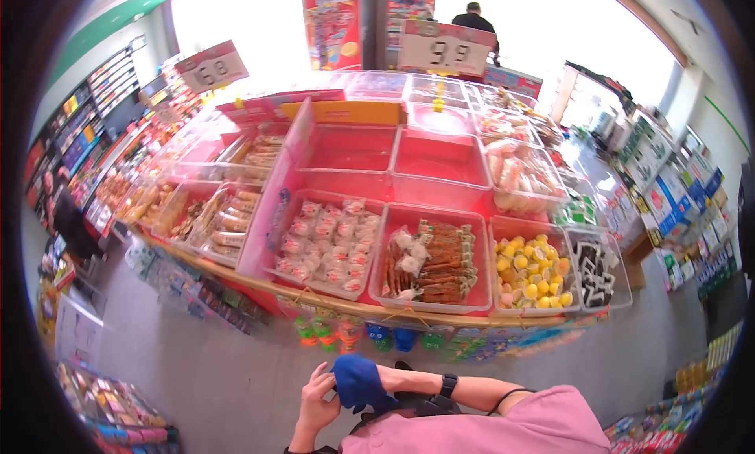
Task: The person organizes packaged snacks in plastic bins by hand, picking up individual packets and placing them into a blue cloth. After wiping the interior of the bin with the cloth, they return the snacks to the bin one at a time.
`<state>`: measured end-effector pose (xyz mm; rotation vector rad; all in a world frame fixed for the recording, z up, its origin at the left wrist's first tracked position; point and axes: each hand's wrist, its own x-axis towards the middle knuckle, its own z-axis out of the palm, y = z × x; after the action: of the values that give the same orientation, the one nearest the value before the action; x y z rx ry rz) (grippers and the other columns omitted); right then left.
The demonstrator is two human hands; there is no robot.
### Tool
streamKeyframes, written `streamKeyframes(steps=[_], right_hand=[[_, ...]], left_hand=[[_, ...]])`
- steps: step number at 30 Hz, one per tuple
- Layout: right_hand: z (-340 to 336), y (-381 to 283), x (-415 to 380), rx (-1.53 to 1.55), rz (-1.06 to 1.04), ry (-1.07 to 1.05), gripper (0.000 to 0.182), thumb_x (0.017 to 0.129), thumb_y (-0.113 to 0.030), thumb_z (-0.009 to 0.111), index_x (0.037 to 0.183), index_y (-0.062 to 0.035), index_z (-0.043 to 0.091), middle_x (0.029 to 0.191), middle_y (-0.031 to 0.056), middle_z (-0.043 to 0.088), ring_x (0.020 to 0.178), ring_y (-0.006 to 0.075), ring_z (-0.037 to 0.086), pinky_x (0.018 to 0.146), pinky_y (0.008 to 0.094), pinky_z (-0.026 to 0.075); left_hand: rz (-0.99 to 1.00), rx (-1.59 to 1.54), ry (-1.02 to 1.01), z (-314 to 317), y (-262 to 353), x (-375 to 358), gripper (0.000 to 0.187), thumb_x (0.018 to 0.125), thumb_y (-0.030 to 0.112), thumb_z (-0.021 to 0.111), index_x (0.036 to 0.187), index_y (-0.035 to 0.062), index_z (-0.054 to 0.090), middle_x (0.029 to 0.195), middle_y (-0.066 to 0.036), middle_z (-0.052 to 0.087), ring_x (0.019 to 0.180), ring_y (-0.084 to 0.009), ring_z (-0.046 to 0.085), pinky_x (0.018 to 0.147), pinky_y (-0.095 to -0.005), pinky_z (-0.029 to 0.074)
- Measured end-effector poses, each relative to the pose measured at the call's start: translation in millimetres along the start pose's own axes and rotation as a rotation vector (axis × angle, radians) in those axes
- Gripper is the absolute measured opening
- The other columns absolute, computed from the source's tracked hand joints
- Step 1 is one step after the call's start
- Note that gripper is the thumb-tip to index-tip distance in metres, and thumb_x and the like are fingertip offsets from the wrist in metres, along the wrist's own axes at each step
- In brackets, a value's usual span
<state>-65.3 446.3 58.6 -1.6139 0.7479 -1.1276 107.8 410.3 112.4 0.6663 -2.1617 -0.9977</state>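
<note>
Item: blue cloth glove (pixel 358 382), held at your chest below the snack display; it looks soft, light and limp, likely to fold and slip, so take it by the cuff edge. Your right hand (pixel 363 385) is inside or under it, grip state not discernible, watch on that wrist; your left hand (pixel 314 403) has its fingers closed on the glove's edge. Beyond: a curved display surface (pixel 346 304) carrying clear rigid plastic bins of wrapped sweets, glossy yellow candies (pixel 533 274) and brown packeted sticks (pixel 440 261).

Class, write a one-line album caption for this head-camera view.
Left hand and right hand hold a blue cloth before a snack display.
</note>
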Motion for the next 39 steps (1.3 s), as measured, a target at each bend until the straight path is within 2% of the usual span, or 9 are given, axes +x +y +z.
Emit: streamKeyframes(steps=[10, 16, 18, 22, 24, 26, 29, 34, 39], right_hand=[[-8.5, -44.7, 38.2, -0.540, -0.390, -0.337, 0.022, 0.081, -0.017, 0.057, 0.093, 0.0009, 0.054, 0.082, 0.0111, 0.056, 0.072, 0.0127, 0.051, 0.065, 0.0286, 0.043], [-12.5, -43.5, 28.5, -0.299, 0.191, -0.545, 0.020, 0.079, -0.011, 0.057, 0.092, 0.0044, 0.055, 0.081, 0.0107, 0.060, 0.070, 0.0109, 0.055, 0.058, 0.0283, 0.043], [-7.3, -85.5, 50.6, 0.140, 0.423, -0.252, 0.017, 0.078, -0.009, 0.056, 0.089, 0.0045, 0.057, 0.076, 0.0051, 0.061, 0.067, 0.0080, 0.053, 0.056, 0.0269, 0.043], [-13.6, -53.3, 52.7, 0.027, 0.563, -0.199, 0.015, 0.078, -0.008, 0.055, 0.086, 0.0040, 0.059, 0.072, 0.0000, 0.058, 0.065, 0.0051, 0.051, 0.055, 0.0247, 0.041], [-9.8, -23.5, 51.4, -0.258, 0.300, -0.103, 0.012, 0.078, -0.006, 0.054, 0.081, 0.0037, 0.059, 0.070, 0.0002, 0.057, 0.063, 0.0046, 0.048, 0.052, 0.0239, 0.040], [-4.7, -26.0, 52.8, 0.068, 0.595, 0.144, 0.010, 0.078, -0.005, 0.054, 0.074, 0.0029, 0.058, 0.066, 0.0002, 0.055, 0.060, 0.0047, 0.046, 0.050, 0.0238, 0.038], [-14.1, -20.6, 54.5, -0.242, 0.113, 0.004, 0.004, 0.079, -0.004, 0.055, 0.076, -0.0013, 0.057, 0.073, 0.0067, 0.056, 0.068, 0.0159, 0.055, 0.056, 0.0278, 0.041], [-5.4, -10.6, 49.4, -0.222, 0.144, 0.213, 0.010, 0.073, -0.005, 0.060, 0.083, -0.0042, 0.059, 0.077, 0.0110, 0.056, 0.079, 0.0260, 0.055, 0.064, 0.0309, 0.043], [-38.0, 18.2, 50.6, -0.551, -0.130, -0.071, 0.008, 0.072, -0.007, 0.063, 0.077, -0.0023, 0.060, 0.078, 0.0122, 0.059, 0.072, 0.0283, 0.057, 0.061, 0.0342, 0.044]], left_hand=[[-0.089, -0.027, 0.025, -13.4, 0.9, -12.9, 0.025, 0.063, -0.003, 0.064, 0.088, -0.0001, 0.060, 0.084, -0.013, 0.061, 0.082, -0.0274, 0.060, 0.087, -0.0360, 0.044], [-0.336, -0.391, -0.167, -16.0, 2.5, -12.6, 0.034, 0.069, -0.001, 0.065, 0.102, 0.0018, 0.056, 0.089, -0.009, 0.063, 0.085, -0.0207, 0.060, 0.081, -0.0302, 0.046], [-0.383, -0.391, -0.119, -12.6, 0.8, -13.2, 0.037, 0.071, -0.001, 0.064, 0.106, 0.0028, 0.054, 0.093, -0.008, 0.061, 0.089, -0.0190, 0.059, 0.083, -0.0307, 0.046], [-0.323, -0.307, 0.170, 3.0, -6.5, -9.5, 0.038, 0.072, 0.001, 0.064, 0.109, 0.0039, 0.052, 0.103, -0.010, 0.056, 0.099, -0.0187, 0.055, 0.085, -0.0300, 0.044], [-0.357, 0.015, 0.294, 11.4, -4.4, -7.5, 0.041, 0.074, 0.005, 0.063, 0.114, 0.0039, 0.049, 0.114, -0.012, 0.050, 0.107, -0.0192, 0.050, 0.089, -0.0304, 0.042], [-0.495, -0.148, 0.306, 20.0, -9.6, -8.5, 0.044, 0.075, 0.012, 0.061, 0.115, 0.0018, 0.047, 0.112, -0.017, 0.050, 0.107, -0.0284, 0.049, 0.092, -0.0343, 0.038], [-0.483, -0.175, 0.305, 19.2, -9.6, -0.2, 0.048, 0.077, 0.012, 0.059, 0.122, 0.0016, 0.044, 0.118, -0.018, 0.049, 0.112, -0.0307, 0.046, 0.095, -0.0345, 0.036], [-0.494, -0.142, 0.291, 25.8, -14.0, 3.0, 0.054, 0.082, 0.010, 0.054, 0.133, 0.0073, 0.034, 0.132, -0.014, 0.040, 0.122, -0.0231, 0.039, 0.101, -0.0318, 0.030], [-0.609, -0.371, 0.390, 38.8, -19.5, -4.0, 0.055, 0.083, 0.011, 0.054, 0.134, 0.0071, 0.032, 0.113, -0.013, 0.055, 0.101, -0.0179, 0.053, 0.090, -0.0285, 0.039]])
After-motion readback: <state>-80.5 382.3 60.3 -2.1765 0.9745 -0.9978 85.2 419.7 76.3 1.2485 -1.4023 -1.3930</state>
